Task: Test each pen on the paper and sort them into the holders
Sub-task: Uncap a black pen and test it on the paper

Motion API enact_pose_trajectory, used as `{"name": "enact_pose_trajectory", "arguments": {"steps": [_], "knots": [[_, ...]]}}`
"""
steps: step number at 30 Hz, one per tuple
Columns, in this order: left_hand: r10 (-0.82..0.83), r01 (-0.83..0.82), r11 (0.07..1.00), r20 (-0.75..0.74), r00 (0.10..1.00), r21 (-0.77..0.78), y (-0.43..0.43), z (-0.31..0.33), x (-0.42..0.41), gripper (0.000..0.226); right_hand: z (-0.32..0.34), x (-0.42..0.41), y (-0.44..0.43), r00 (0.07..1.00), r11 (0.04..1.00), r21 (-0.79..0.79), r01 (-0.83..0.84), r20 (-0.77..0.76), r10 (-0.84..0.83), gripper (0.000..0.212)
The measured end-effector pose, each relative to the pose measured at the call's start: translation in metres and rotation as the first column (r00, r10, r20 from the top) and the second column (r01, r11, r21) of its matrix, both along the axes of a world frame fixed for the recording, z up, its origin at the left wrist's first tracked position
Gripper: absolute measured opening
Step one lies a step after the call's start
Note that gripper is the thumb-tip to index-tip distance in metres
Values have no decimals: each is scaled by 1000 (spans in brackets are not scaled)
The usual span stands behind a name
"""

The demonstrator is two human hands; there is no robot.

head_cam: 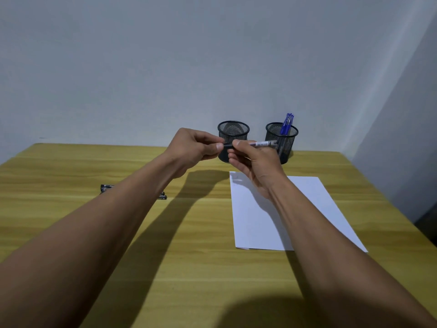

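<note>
Pen point(260, 144) lies level, axis L–R; both hands pinch it: left hand point(194, 147) on black cap end, right hand point(255, 162) mid-barrel. Tip hidden by fingers.

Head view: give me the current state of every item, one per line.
Black-capped pen with white barrel: held level above the table by both hands, cap on.
Left hand: pinching the cap end.
Right hand: gripping the barrel.
Left black mesh holder: upright, looks empty.
Right black mesh holder: upright, holds blue pens.
White paper sheet: flat, no marks visible.
Dark pens on table: lying flat, partly hidden by forearm.
</note>
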State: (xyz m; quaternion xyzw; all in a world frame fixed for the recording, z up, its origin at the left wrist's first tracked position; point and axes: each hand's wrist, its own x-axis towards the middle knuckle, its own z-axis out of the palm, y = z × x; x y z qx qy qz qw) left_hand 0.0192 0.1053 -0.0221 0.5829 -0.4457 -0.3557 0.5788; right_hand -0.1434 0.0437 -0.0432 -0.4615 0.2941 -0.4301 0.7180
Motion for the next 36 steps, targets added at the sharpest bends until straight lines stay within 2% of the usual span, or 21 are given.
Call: {"name": "enact_pose_trajectory", "arguments": {"steps": [3, 6, 11, 21, 26, 28, 32, 36], "knots": [[-3, 3, 1000, 0, 1000, -5, -4, 0, -2, 16, -2, 2, -3, 1000, 1000, -14, -21, -11, 21, 7], [-16, 16, 999, -4, 1000, 49, -6, -2, -1, 11, -2, 0, -6, 999, 999, -36, -15, -48, 14, 7], [-11, 13, 993, -21, 1000, 121, -9, -5, 0, 17, -6, 1, -6, 998, 1000, -11, 10, -54, -11, 6], [-35, 39, 972, -21, 999, 233, -16, -12, -1, 5, -24, 1, -6, 995, 995, 43, 88, -45, -86, 5], [-19, 5, 974, 60, 998, 225, -18, -8, -2, 8, -22, 2, -8, 994, 993, 60, 102, -50, -99, 7], [-22, 19, 962, 9, 1000, 273, -18, -8, -3, 8, -23, 1, -9, 994, 994, 53, 98, -53, -95, 6], [22, -40, 976, 84, 996, 215, -19, -9, -3, 5, -23, 2, -7, 993, 990, 80, 116, -42, -113, 8], [42, -57, 979, 78, 996, 195, -20, -9, -2, 4, -21, 4, -7, 994, 988, 104, 113, -17, -112, 7]]}}
